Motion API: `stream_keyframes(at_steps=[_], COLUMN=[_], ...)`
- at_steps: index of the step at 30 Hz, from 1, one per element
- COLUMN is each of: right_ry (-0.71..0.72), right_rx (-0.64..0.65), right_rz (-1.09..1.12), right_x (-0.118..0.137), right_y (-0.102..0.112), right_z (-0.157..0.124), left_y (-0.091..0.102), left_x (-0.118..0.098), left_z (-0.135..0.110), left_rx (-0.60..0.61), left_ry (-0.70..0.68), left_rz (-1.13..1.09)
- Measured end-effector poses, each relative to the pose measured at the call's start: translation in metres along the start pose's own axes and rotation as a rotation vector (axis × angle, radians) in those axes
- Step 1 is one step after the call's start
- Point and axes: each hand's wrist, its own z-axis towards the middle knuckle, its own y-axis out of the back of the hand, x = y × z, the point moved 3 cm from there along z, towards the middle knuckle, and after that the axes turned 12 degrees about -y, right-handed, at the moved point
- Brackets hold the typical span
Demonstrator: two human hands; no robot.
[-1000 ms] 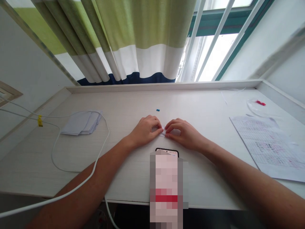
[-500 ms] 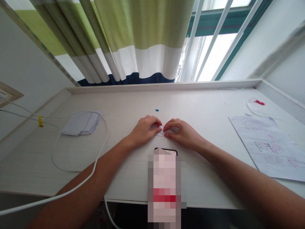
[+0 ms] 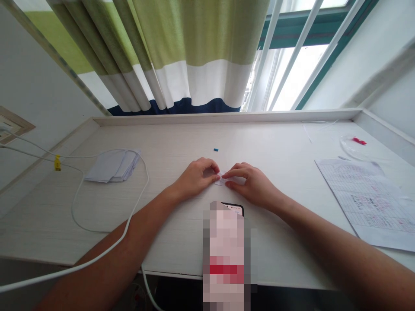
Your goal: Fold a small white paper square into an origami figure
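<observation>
While the left hand (image 3: 200,175) pinches a paper slip (image 3: 220,182), the half-curled right hand (image 3: 252,181), hold unclear, could tear it by tugging.

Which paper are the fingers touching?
The tiny white paper between the left hand and right hand; the paper stack lies left, the written-on sheet far right, both untouched.

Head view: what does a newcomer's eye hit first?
Mid-desk, the left hand and right hand nearly meet, fingertips at a small piece of white paper. Nearer the viewer, at bottom centre, the phone stands out, mostly hidden by a pixelated block with a red band. Behind the desk, the green, white and navy curtain fills the top centre, beside a bright barred window.
</observation>
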Motion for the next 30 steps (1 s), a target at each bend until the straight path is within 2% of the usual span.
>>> stream_keyframes(at_steps=[5,10,15,22,30], right_ry=[0.108,0.187,0.082,0.016,-0.029], right_rx=[0.016,0.021,0.005,-0.002,-0.019], right_rz=[-0.183,-0.328,-0.264,-0.209,-0.134], right_x=[0.005,0.008,0.007,0.007,0.006], right_y=[0.001,0.001,-0.001,-0.002,-0.003], right_z=[-0.006,-0.009,-0.005,-0.003,-0.002], left_y=[0.002,0.008,0.010,0.005,-0.006], left_x=[-0.003,-0.006,-0.004,-0.007,-0.006], left_z=[0.001,0.000,0.000,0.003,0.005], left_rx=[0.020,0.121,0.088,0.092,0.001], left_ry=[-0.063,-0.165,-0.107,-0.128,-0.008], left_rz=[-0.002,-0.032,-0.073,-0.027,0.023])
